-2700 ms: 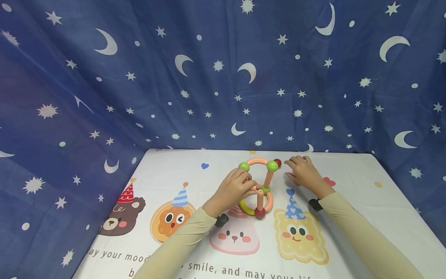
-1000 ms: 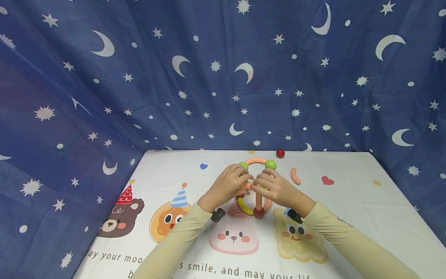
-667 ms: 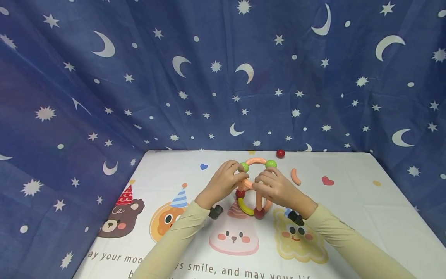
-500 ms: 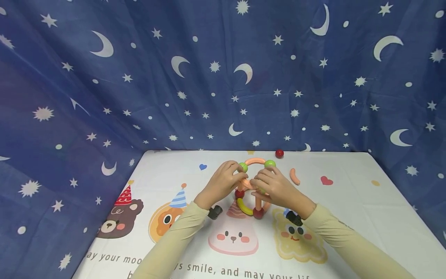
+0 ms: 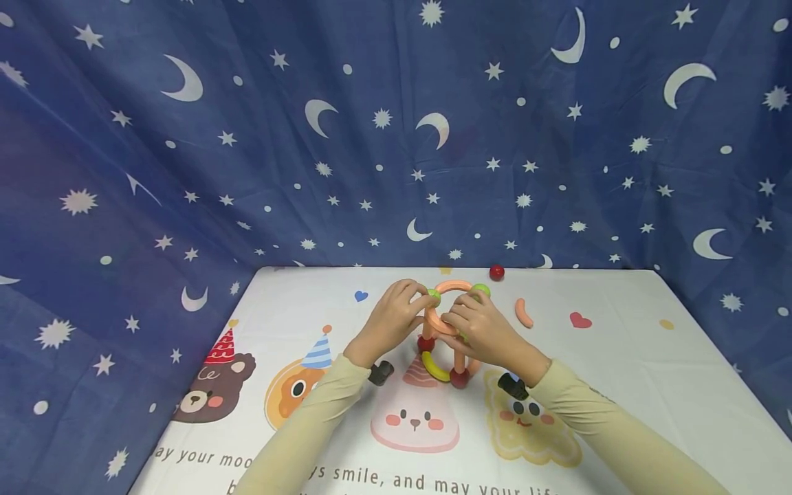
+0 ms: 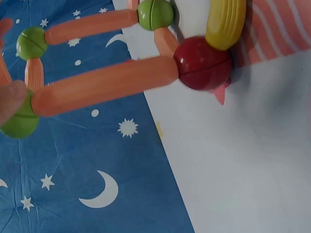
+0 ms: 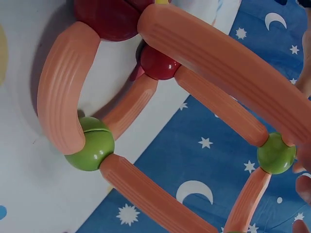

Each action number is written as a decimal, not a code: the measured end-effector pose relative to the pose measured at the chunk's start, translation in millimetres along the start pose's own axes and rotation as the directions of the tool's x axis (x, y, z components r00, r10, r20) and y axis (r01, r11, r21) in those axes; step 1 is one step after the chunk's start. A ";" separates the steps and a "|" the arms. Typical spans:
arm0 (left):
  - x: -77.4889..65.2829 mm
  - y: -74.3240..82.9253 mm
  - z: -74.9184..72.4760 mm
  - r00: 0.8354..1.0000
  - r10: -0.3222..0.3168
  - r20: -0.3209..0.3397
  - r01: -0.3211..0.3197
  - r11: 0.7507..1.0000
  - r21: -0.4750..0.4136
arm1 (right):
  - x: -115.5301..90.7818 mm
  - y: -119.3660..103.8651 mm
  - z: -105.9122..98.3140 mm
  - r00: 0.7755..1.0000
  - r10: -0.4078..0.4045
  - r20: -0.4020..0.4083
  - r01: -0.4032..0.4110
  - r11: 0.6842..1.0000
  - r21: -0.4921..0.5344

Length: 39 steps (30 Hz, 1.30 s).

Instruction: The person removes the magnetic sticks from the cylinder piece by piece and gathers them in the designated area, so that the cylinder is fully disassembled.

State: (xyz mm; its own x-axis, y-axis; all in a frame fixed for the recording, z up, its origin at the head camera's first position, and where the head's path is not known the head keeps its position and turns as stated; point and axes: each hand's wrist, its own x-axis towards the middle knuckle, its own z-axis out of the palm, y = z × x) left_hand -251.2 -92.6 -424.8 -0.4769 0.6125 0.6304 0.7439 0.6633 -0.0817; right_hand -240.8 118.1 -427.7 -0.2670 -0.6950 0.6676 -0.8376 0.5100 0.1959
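A frame of orange and yellow rods joined by red and green balls stands on the printed tablecloth. My left hand pinches around the green ball at its upper left; in the left wrist view the thumb lies against that green ball. My right hand grips a curved orange rod at the top front, over the upright straight rod. Below are a yellow curved rod and a red ball. The right palm hides part of the frame's right side.
A loose red ball lies near the back edge of the table. A short curved orange rod lies right of the frame. Blue cloth with moons and stars hangs behind and at the left.
Earlier my right hand came in from the right, leaving the short curved rod and red ball apart. Since then the left fingers have shifted up to the green ball and more of the curved rod shows.
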 end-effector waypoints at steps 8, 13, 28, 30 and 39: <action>7.8 -7.2 6.6 0.998 -0.038 0.041 0.036 0.998 0.060 | -0.6 0.4 -3.4 1.000 0.008 -0.006 -0.008 0.999 0.033; 9.2 -8.1 8.4 0.996 -0.067 0.057 0.066 0.998 0.016 | -1.6 2.4 -7.0 1.000 0.018 -0.004 -0.018 0.999 0.044; 7.7 -7.6 8.3 0.990 -0.113 0.084 0.115 0.993 -0.017 | -14.9 19.5 -13.8 0.986 0.110 0.127 -0.119 0.991 0.061; 7.3 -7.7 8.4 0.989 -0.117 0.085 0.119 0.993 -0.018 | -15.2 20.3 -14.0 0.982 0.121 0.143 -0.129 0.990 0.047; 5.6 -6.6 9.1 0.992 -0.105 0.068 0.106 0.994 -0.012 | -11.7 18.6 -13.5 0.977 0.122 0.174 -0.125 0.992 0.011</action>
State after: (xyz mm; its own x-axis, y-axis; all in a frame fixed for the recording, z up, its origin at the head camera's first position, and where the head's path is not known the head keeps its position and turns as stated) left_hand -263.0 -89.6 -427.7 -0.5833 0.5669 0.5817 0.6943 0.7196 -0.0050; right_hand -246.8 142.6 -422.2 -0.4459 -0.7055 0.5509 -0.8028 0.5874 0.1024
